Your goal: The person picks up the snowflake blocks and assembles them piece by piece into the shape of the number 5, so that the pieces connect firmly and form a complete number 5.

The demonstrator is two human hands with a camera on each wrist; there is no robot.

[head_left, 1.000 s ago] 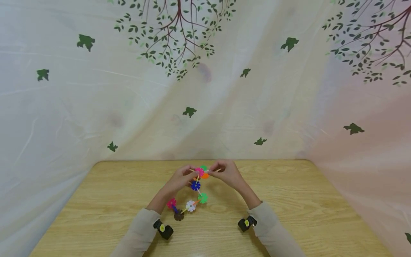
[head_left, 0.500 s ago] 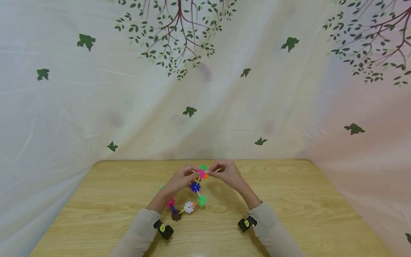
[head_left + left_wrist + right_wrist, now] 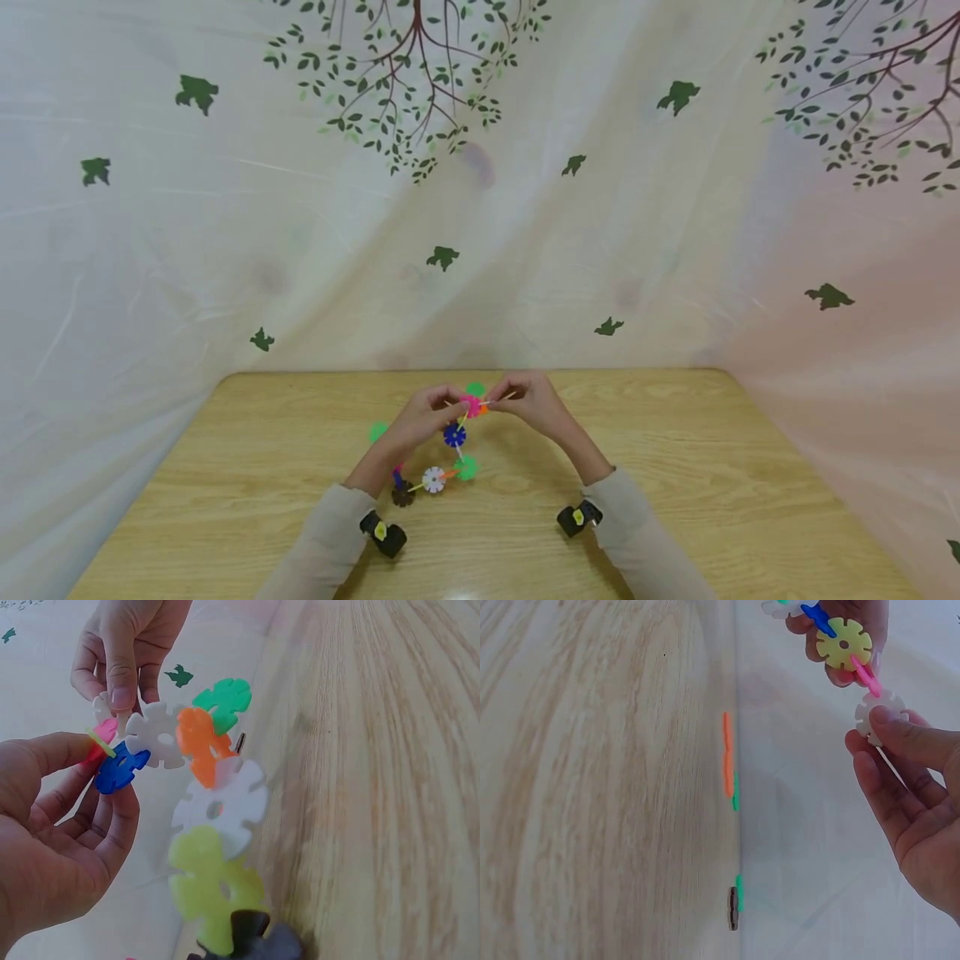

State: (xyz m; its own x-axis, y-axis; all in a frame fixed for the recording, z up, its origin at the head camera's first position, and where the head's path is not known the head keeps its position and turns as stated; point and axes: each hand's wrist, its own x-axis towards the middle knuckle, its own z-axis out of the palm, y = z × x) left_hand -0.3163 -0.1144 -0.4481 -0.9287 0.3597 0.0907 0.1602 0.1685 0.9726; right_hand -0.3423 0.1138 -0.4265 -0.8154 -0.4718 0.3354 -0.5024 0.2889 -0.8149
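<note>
A chain of slotted snowflake building discs hangs from my left hand (image 3: 438,412), whose thumb and fingers pinch it near a pink disc (image 3: 472,406). Below, a blue disc (image 3: 454,435), a green disc (image 3: 466,467), a white disc (image 3: 433,479) and a brown disc (image 3: 402,492) follow in a curve. Thumb and fingers of my right hand (image 3: 922,780) pinch a white disc (image 3: 877,712) that meets the pink disc (image 3: 865,675); their slots are too small to judge. A yellow disc (image 3: 844,643) sits at the left fingers. My left forearm hides part of the chain.
Loose discs lie beyond my hands on the wooden table (image 3: 675,500): an orange one (image 3: 727,757), a brown one (image 3: 733,907) and green ones. Another green disc (image 3: 378,432) shows left of my left hand. A printed curtain (image 3: 480,208) hangs behind the table.
The lower chain has swung left, and a green disc has come into view left of my left hand. The pink disc has shifted slightly right, towards my right hand. Both grips stay the same.
</note>
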